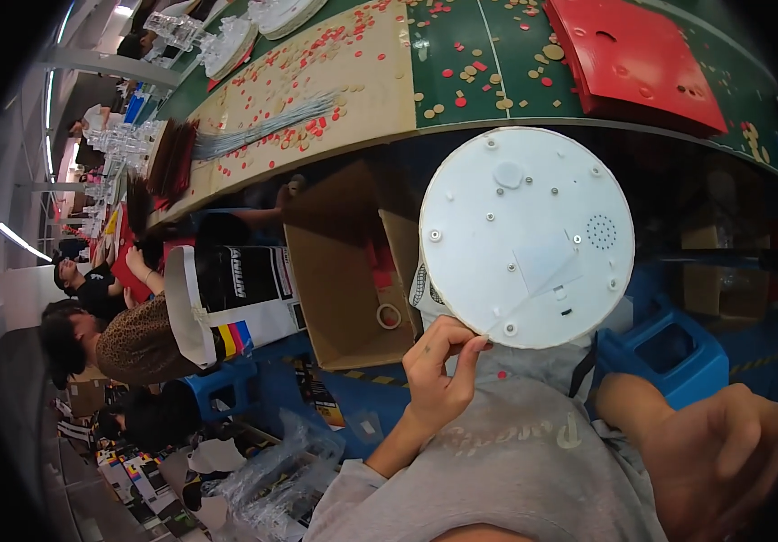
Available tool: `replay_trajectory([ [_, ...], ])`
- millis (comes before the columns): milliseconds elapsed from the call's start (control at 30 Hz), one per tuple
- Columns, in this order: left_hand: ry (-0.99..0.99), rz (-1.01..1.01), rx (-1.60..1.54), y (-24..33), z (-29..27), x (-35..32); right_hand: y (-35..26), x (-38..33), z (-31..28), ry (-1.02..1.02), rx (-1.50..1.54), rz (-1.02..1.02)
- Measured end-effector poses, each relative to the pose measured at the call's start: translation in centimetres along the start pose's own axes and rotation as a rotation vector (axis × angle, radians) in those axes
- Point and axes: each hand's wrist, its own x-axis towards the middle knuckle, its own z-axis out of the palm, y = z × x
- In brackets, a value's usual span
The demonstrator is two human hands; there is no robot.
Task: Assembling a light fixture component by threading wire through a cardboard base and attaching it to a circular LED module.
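My left hand (pixel 443 366) pinches the lower left rim of a round white plate (pixel 470 262) between thumb and fingers. The plate is held up above my lap, its flat face toward me. Small metal studs, a ring of tiny holes, a dark slot and a pale square patch (pixel 547 262) show on that face. At the lower right my right hand (pixel 723 443) is raised close to the camera, apart from the plate. Its fingers are curled in, and whatever they may hold is hidden.
A green table (pixel 461 54) carries brown sheeting, scattered red and tan discs, grey strips (pixel 267 125) and stacked red sheets (pixel 633 68). An open cardboard box (pixel 339 298) stands left of the plate. A blue stool (pixel 669 352) is at right; other people sit at left.
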Motion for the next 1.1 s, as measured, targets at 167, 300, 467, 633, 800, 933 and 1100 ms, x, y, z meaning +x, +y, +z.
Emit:
replay_trajectory([
  [167, -0.055, -0.021, 0.023, -0.3, -1.0, 0.9, 3.0, 0.8, -1.3, -0.078, -0.009, -0.138],
  [300, -0.029, -0.096, -0.072, -0.2, -1.7, 0.7, 3.2, -0.1, -0.5, -0.013, -0.218, -0.054],
  [467, -0.027, -0.125, -0.046, -0.4, -1.5, 1.9, 10.4, -0.5, -6.6, -0.615, -0.577, -0.048],
  [633, 0.043, -0.113, -0.099, -0.8, -1.3, 2.4, 13.4, -3.3, -8.4, -0.934, -0.876, -0.146],
  [800, 0.049, -0.164, -0.129, -0.8, -1.0, 3.7, 13.7, -3.4, -7.4, -0.906, -1.029, -0.258],
  [933, 0.052, -0.224, -0.238, -0.9, -1.8, 3.6, 13.4, -4.2, -6.1, -0.914, -1.080, -0.276],
  [1100, 0.042, -0.372, -0.238, -0.7, -2.2, 3.1, 13.2, -4.5, -5.0, -0.937, -1.098, -0.170],
])
